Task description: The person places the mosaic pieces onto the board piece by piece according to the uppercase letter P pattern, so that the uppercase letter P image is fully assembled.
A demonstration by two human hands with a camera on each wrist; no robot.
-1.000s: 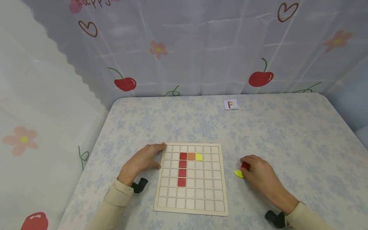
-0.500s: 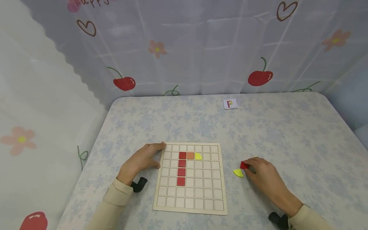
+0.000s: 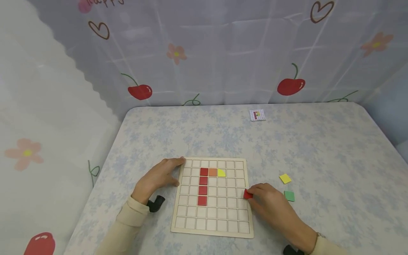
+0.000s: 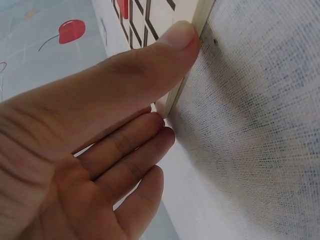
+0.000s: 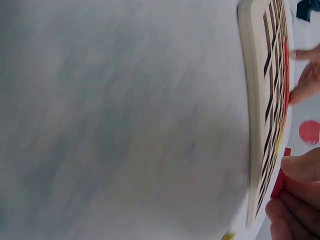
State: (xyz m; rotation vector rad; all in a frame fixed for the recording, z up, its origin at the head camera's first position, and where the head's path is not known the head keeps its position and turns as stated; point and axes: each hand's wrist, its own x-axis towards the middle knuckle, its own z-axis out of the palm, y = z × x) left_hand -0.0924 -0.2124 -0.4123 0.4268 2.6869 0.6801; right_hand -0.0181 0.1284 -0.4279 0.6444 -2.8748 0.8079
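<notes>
Head: right grip (image 3: 275,208) pinches a red tile (image 3: 247,194), partly covered, at right edge of the board (image 3: 221,213); left grip (image 3: 157,177) loose, touching left edge. Card (image 3: 257,115) pattern too small to read. Left wrist: board cut off. Right wrist: tile mostly hidden, yellow piece (image 5: 228,236) blurred.

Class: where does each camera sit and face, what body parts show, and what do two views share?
Head: on the head, facing forward and down at the board; left hand, right hand, sleeves show.
Left wrist: on that wrist, facing the board's edge; only the left hand shows.
Right wrist: on that wrist, facing the table and board; both hands show.
Head and right wrist share the pinched red tile.
</notes>
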